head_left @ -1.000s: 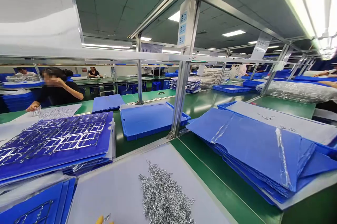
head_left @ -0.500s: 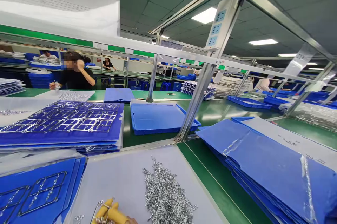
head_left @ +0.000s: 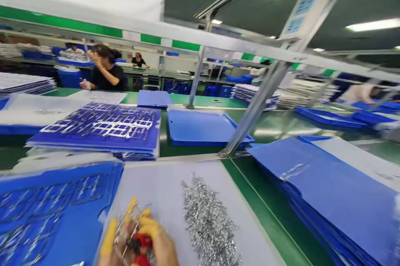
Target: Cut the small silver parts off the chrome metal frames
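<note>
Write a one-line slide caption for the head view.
Left hand and right hand, in yellow finger cots, hold metal strips beside a heap of silver parts.

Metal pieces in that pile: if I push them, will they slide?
The metal pieces would probably scatter easily, since they lie loose in a heap. Each looks tiny and light. They may slide on the smooth sheet under them.

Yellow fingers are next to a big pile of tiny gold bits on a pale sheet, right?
The head view shows the pile of little metal pieces is silver, not gold. The yellow-capped fingers beside it and the pale sheet are as you said.
</note>
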Tool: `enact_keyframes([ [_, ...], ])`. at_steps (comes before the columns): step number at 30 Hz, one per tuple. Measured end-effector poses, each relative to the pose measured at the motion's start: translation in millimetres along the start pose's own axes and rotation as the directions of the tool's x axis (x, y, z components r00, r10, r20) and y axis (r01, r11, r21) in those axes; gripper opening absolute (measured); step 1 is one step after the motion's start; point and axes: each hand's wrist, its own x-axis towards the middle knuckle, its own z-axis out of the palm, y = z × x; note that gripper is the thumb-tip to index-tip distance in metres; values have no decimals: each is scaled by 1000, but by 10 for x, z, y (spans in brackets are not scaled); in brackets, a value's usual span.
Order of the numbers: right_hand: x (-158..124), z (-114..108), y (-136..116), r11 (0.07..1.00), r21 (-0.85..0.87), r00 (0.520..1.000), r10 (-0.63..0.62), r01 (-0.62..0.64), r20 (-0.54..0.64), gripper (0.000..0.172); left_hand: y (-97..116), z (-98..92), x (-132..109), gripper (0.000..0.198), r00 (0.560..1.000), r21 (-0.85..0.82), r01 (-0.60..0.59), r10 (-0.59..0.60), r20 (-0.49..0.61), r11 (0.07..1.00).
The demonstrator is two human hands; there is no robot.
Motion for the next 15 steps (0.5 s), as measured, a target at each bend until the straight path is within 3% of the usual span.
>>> enact_keyframes([
  [2,2,-149,-32,999,32,999,34,-34,24,56,23,40,-41,62,998,-46,-64,63,-25,997],
  [4,56,-332,-5,1000,13,996,4,-6,86,40,74,97,-54,61,999,-113,-3,8,42,994],
  [8,189,-571,46,964,-187,977,-169,192,132,34,130,146,-25,69,996,-127,27,-15,88,992],
  [11,220,-611,-104,907,-299,944,-230,296,237,30,97,127,-38,71,993,-101,13,-1,114,995],
  [15,277,-553,-303,838,-469,939,-136,278,315,26,65,95,-37,63,985,-100,-7,24,172,995],
])
